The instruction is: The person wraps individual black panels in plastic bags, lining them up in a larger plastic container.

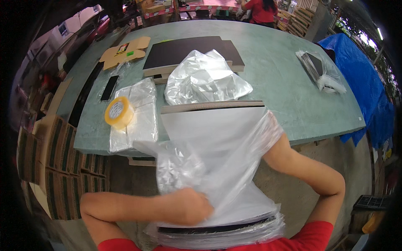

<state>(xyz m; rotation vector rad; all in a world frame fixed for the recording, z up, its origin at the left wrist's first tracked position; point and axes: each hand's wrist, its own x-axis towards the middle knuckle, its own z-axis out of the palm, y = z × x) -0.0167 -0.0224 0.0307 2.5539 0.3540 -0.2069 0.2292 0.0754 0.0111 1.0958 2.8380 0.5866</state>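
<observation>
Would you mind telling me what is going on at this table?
The person's right hand is at the right edge of a white-topped stack of sheets, seen through clear plastic that covers part of the stack. The left hand, blurred, is in front of the plastic, closer to the body; its exact grip is unclear. Plastic-wrapped sheets lie nearest the body. On the table, a tape roll sits on folded plastic.

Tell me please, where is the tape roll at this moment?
In the head view, the yellow tape roll is on the left side of the green table, resting on the pale plastic packet, just below the black phone.
</observation>
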